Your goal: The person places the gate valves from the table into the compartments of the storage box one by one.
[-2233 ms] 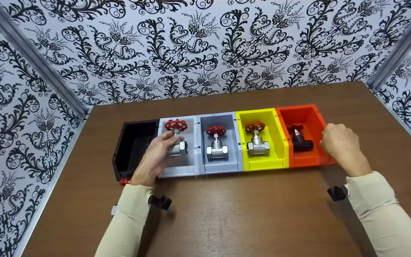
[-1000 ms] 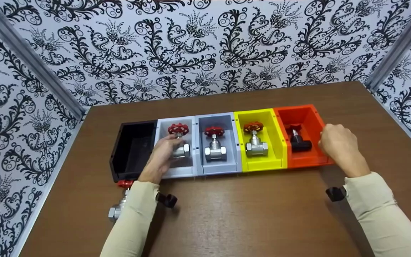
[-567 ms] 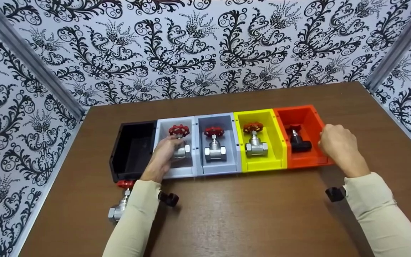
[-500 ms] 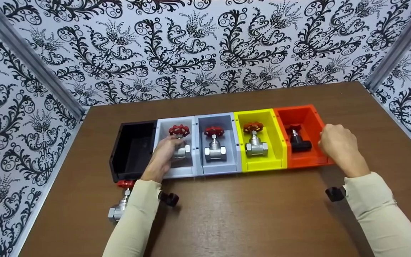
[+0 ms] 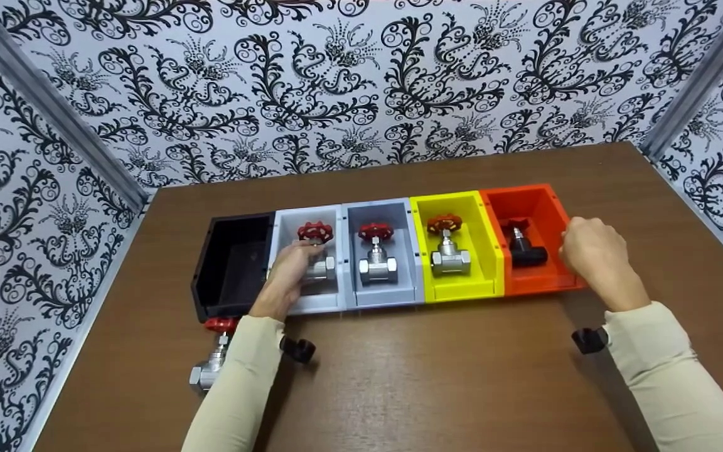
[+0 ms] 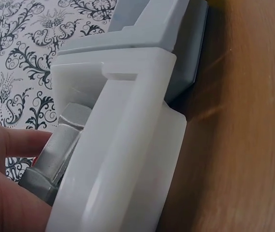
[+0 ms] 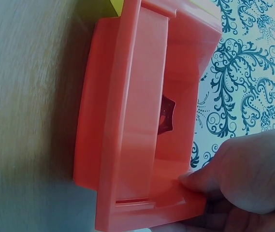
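My left hand (image 5: 289,267) reaches into the white bin (image 5: 321,304) and grips a steel gate valve (image 5: 315,231) near its neck, below the red handwheel. In the left wrist view the valve's body (image 6: 60,147) sits behind the bin's front wall, between thumb and fingers. My right hand (image 5: 597,251) holds the outer side wall of the orange-red bin (image 5: 524,201), thumb inside and the curled fingers outside, as the right wrist view shows. Inside that bin lies a black-bodied valve (image 5: 528,255) with a dark red star-shaped knob (image 7: 166,115).
The bins stand in a joined row. The grey bin (image 5: 386,298) and yellow bin (image 5: 468,292) each hold a red-wheeled valve. The black bin (image 5: 233,309) is at the left end. Another valve (image 5: 208,373) lies in front of it, partly behind my left sleeve.
My left hand has moved slightly right and down with the valve in the white bin, then stayed nearly still. The valve by my left sleeve has come into view. My right hand keeps its hold.
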The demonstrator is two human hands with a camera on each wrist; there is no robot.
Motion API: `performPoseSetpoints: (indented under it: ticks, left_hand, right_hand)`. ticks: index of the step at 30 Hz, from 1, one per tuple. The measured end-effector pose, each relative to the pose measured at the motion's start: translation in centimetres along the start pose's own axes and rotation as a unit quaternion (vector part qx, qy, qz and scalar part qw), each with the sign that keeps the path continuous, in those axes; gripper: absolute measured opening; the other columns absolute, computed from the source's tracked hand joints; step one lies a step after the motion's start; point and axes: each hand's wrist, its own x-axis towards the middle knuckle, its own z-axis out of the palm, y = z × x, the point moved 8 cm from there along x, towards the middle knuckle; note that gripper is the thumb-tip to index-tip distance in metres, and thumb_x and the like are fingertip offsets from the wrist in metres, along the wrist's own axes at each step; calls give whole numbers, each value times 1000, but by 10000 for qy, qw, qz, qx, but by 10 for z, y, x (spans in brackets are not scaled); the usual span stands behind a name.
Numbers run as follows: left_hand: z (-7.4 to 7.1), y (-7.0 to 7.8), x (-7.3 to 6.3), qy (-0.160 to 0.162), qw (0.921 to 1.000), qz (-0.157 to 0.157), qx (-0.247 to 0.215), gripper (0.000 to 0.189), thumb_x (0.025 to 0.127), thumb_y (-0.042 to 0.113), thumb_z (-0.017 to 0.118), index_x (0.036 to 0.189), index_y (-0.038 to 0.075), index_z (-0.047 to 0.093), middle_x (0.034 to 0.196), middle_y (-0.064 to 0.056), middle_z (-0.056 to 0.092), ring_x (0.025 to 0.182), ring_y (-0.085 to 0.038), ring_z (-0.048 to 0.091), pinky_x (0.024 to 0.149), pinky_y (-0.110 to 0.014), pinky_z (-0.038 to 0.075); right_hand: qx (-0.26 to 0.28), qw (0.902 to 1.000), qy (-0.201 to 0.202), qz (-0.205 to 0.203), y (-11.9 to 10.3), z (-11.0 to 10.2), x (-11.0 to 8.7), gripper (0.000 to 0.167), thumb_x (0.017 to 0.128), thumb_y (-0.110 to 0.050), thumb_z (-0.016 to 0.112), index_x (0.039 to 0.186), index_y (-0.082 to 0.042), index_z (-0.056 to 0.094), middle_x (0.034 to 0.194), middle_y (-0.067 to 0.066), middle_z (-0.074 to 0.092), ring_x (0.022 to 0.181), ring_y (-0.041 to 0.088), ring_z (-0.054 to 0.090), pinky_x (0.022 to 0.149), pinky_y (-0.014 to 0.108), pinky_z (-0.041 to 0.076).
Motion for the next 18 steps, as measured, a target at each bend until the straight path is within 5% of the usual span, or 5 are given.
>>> performPoseSetpoints:
  ticks: [10,18]
  left_hand:
    - [-1,-1,2,53,9996,105,263,25,95,12,57,116,-2,58,111,-6,49,96,-18,47,82,-28,41]
    - [-1,-2,3,64,9996,125,259,21,94,11,57,111,0,61,100,-3,52,91,-16,48,79,-28,41]
  right_hand:
    - [19,10000,45,-29,-1,0,-1,24,94,-8,55,89,15,57,76,30,59,59,41,55,53,54,49]
    - [17,10000,-45,55,-1,1,0,24,95,-9,55,92,15,56,79,30,59,62,43,57,56,55,49]
